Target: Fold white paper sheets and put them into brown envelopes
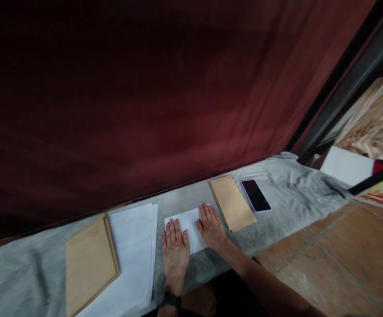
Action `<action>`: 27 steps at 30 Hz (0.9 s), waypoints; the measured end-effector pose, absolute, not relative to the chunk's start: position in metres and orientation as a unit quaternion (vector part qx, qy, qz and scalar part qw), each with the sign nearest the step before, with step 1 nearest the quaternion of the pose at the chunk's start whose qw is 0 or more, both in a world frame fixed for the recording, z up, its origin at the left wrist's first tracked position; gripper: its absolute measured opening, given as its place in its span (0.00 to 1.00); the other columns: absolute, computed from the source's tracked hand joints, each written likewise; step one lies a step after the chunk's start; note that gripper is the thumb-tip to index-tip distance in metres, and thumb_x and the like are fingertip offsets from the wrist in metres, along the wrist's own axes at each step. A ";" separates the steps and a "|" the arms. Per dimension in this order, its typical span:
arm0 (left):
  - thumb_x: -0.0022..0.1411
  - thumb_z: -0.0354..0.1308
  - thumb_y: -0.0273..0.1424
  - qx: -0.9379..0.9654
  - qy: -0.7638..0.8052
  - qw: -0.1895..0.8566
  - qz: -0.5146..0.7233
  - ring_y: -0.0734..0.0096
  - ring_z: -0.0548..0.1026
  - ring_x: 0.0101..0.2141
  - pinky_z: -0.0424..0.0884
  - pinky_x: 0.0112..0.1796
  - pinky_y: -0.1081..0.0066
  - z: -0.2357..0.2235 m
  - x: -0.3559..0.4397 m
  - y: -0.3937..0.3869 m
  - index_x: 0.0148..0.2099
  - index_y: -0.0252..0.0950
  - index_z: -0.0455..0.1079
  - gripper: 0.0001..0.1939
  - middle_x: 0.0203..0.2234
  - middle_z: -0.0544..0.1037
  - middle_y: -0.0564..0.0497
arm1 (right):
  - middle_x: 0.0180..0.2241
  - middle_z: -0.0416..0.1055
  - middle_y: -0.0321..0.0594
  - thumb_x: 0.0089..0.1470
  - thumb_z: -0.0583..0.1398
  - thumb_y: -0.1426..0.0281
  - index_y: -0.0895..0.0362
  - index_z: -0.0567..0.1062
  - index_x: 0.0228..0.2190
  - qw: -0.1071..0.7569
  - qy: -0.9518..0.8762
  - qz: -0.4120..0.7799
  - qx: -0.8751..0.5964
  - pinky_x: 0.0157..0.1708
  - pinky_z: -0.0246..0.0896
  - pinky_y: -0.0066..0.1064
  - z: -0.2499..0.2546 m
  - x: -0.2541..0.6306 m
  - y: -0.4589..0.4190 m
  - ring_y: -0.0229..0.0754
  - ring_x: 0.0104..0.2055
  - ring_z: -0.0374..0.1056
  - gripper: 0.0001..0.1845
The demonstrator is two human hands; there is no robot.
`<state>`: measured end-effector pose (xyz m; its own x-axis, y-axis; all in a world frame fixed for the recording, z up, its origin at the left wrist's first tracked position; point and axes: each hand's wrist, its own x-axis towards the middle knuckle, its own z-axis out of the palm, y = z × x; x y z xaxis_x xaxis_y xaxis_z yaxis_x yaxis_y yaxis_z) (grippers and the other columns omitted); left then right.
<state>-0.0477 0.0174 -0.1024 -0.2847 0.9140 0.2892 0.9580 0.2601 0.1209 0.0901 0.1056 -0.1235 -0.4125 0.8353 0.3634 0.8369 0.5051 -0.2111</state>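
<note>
A small white sheet of paper (193, 226), perhaps folded, lies on the grey cloth in front of me. My left hand (175, 248) rests flat on its left side, fingers stretched out. On its right side my right hand (212, 226) is laid flat too, the thumb pointing inward. Neither hand grips anything. Just right of my right hand lies a brown envelope (233, 203). To the left of my left hand are larger white sheets (133, 251), partly covered by a stack of brown envelopes (90, 259).
A phone (256, 196) with a dark screen lies right of the single envelope. Grey cloth (293, 189) covers the narrow surface, wrinkled at its right end. A dark red panel (178, 110) rises along the back edge. Tiled floor (336, 259) shows at the lower right.
</note>
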 end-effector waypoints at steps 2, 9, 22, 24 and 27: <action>0.72 0.38 0.37 -0.592 -0.790 0.085 -0.136 0.52 0.54 0.68 0.53 0.65 0.49 -0.104 -0.048 0.018 0.71 0.24 0.50 0.31 0.68 0.56 0.33 | 0.67 0.55 0.58 0.67 0.51 0.59 0.69 0.56 0.66 0.203 -0.837 -0.004 -0.509 0.67 0.45 0.46 -0.124 0.094 0.106 0.53 0.69 0.52 0.35; 0.72 0.37 0.40 -0.581 -0.797 0.097 -0.132 0.54 0.55 0.68 0.53 0.65 0.51 -0.107 -0.049 0.019 0.71 0.26 0.50 0.32 0.67 0.59 0.34 | 0.65 0.59 0.59 0.68 0.49 0.59 0.68 0.56 0.66 0.243 -0.821 -0.025 -0.517 0.65 0.48 0.48 -0.129 0.095 0.103 0.54 0.67 0.55 0.34; 0.71 0.39 0.40 -0.579 -0.801 0.098 -0.118 0.53 0.55 0.68 0.52 0.65 0.51 -0.106 -0.048 0.021 0.69 0.23 0.54 0.32 0.68 0.57 0.33 | 0.64 0.60 0.58 0.67 0.51 0.62 0.69 0.59 0.65 0.264 -0.832 -0.076 -0.482 0.65 0.51 0.46 -0.131 0.123 0.055 0.53 0.67 0.56 0.33; 0.71 0.39 0.40 -0.582 -0.799 0.104 -0.110 0.52 0.55 0.68 0.52 0.65 0.52 -0.105 -0.048 0.021 0.69 0.22 0.55 0.33 0.67 0.58 0.32 | 0.64 0.60 0.58 0.66 0.51 0.62 0.69 0.60 0.64 0.266 -0.832 -0.079 -0.481 0.64 0.52 0.46 -0.130 0.129 0.047 0.54 0.67 0.57 0.32; 0.71 0.38 0.40 -0.586 -0.796 0.116 -0.100 0.52 0.56 0.67 0.54 0.65 0.52 -0.103 -0.048 0.021 0.69 0.22 0.55 0.33 0.67 0.58 0.32 | 0.64 0.61 0.57 0.66 0.52 0.62 0.69 0.62 0.64 0.267 -0.832 -0.083 -0.479 0.65 0.51 0.45 -0.129 0.137 0.040 0.53 0.66 0.57 0.31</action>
<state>-0.0479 0.0208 -0.1031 -0.2865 0.9093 0.3019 0.9557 0.2933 0.0235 0.1368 0.0397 -0.1288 -0.3984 0.7529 0.5238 0.8415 0.5273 -0.1179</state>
